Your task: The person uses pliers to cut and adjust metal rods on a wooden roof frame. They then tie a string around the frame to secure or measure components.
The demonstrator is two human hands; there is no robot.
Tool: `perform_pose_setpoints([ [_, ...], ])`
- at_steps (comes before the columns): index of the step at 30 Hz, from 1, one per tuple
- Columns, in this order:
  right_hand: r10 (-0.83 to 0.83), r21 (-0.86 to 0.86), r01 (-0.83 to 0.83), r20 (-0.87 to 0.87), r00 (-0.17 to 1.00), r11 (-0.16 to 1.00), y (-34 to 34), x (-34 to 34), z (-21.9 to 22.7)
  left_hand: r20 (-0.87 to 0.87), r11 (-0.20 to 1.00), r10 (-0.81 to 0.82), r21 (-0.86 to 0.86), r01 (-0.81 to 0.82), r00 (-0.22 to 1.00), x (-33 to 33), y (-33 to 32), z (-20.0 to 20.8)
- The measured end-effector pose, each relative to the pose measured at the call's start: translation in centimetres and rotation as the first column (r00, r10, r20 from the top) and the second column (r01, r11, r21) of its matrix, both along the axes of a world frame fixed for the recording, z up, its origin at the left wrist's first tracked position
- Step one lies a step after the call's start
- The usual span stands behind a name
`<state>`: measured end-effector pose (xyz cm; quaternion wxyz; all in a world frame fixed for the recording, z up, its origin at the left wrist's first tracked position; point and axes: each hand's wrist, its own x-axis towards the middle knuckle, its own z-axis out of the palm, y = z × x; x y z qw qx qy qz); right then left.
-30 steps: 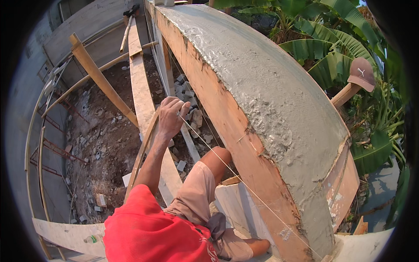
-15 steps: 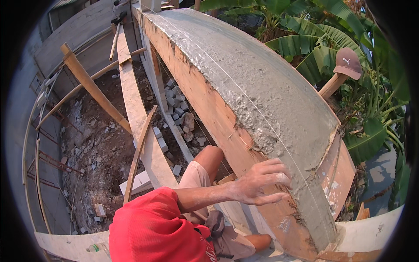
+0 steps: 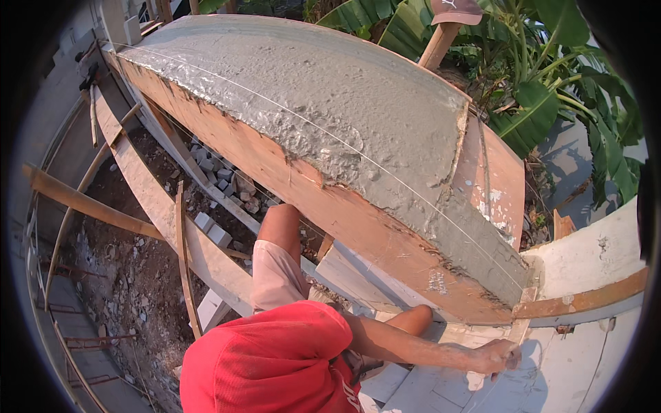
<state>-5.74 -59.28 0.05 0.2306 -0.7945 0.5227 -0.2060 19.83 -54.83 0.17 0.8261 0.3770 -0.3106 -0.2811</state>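
Observation:
My left arm reaches across to the right out of a red sleeve (image 3: 303,330). At its end my left hand (image 3: 494,356) is closed, low over pale boards (image 3: 561,358) beside the near end of the formwork. What the fingers hold, if anything, is too small and blurred to name. A small pale piece (image 3: 475,380) shows just below the hand. Beyond it lies a long slab of wet grey concrete (image 3: 330,117), rough along its near edge, inside a plywood form (image 3: 344,213). A thin string line (image 3: 303,118) runs taut over the concrete. My right hand is out of view.
A long narrow plank (image 3: 165,206) and bamboo poles (image 3: 89,203) span a rubble-strewn drop at left. Grey blocks (image 3: 213,230) lie below. A brown cap (image 3: 458,10) hangs on a post at the far side, before banana leaves (image 3: 530,113). A person (image 3: 88,65) is far left.
My left hand has moved from above the concrete's near edge down and right to the pale boards, its fingers closing. The view has swung right.

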Motion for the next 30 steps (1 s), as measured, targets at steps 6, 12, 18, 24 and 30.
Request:
perform_pose_setpoints([
  [6, 0.087, 0.21, -0.283, 0.641, 0.763, 0.936, 5.4, -1.1, -2.7, -0.211, 0.992, -0.113, 0.033, 0.123, 0.971, 1.1, 0.4, -1.7],
  [12, 0.145, 0.222, -0.317, 0.562, 0.814, 0.922, 7.2, 0.5, -3.0, -0.157, 0.957, -0.256, 0.096, 0.273, 0.954, 2.0, 2.0, -2.2],
  [18, 0.103, 0.257, -0.357, 0.667, 0.738, 0.898, 7.3, 2.0, -3.5, -0.068, 0.915, -0.356, 0.177, 0.362, 0.932, 0.0, 5.2, -2.6],
  [24, 0.303, -0.029, -0.333, 0.493, 0.815, 0.943, 7.6, 4.8, -3.1, -0.031, 0.907, -0.334, 0.261, 0.33, 0.942, -1.2, 8.7, -2.5],
  [30, 0.508, -0.239, -0.451, 0.488, 0.71, 0.86, 8.2, 7.6, -3.5, 0.057, 0.865, -0.25, 0.462, 0.196, 0.967, -0.7, 11.2, -2.3],
])
